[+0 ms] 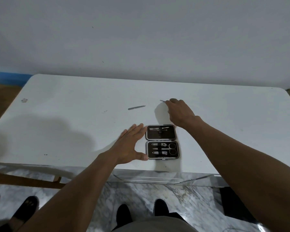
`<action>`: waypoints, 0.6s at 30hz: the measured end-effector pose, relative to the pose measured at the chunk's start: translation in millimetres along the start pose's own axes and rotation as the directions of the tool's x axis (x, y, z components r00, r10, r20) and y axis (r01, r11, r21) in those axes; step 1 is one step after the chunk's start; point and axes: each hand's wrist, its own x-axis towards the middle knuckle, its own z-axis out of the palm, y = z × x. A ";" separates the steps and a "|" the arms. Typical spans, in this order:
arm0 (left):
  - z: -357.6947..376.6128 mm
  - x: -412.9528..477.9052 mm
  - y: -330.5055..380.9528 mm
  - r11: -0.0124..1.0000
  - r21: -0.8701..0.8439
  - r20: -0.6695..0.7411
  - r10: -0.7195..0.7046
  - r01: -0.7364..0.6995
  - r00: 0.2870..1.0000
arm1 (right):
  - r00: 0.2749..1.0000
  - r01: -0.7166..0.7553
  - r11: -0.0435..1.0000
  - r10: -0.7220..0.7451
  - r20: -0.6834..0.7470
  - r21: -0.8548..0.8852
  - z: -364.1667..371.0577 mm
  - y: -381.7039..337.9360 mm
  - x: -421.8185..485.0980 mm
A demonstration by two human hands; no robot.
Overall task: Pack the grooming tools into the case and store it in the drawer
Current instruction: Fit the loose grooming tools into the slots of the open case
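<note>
A small dark grooming case [161, 142] lies open on the white table [74, 114] near its front edge. Its near half holds scissors, clippers and a file under a strap; its far half holds one slim tool. My left hand [131, 144] rests open against the case's left side, thumb at the near corner. My right hand [179, 113] reaches beyond the case and pinches a thin metal tool [162, 101] whose tip sticks out to the left. A grey nail file [136, 107] lies loose on the table, left of that hand.
A plain wall stands right behind the table. Below the table's front edge a shiny drawer front [157, 178] shows. The floor is marble; my feet and another person's dark shoes [26, 208] are at the bottom left.
</note>
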 end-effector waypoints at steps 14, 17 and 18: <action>1.7 0.9 -3.0 1.000 -0.022 -0.006 0.008 -0.008 1.000 | 0.982 -0.186 0.980 0.185 0.027 0.066 0.0 8.1 -13.4; 0.7 0.1 -1.4 1.000 -0.011 0.000 0.007 -0.007 1.000 | 0.979 -0.205 0.967 0.200 0.046 0.149 -3.2 13.2 -26.3; 0.0 0.3 -0.9 1.000 -0.006 -0.003 0.006 -0.006 1.000 | 0.979 -0.202 0.964 0.198 0.041 0.175 -6.0 14.4 -30.3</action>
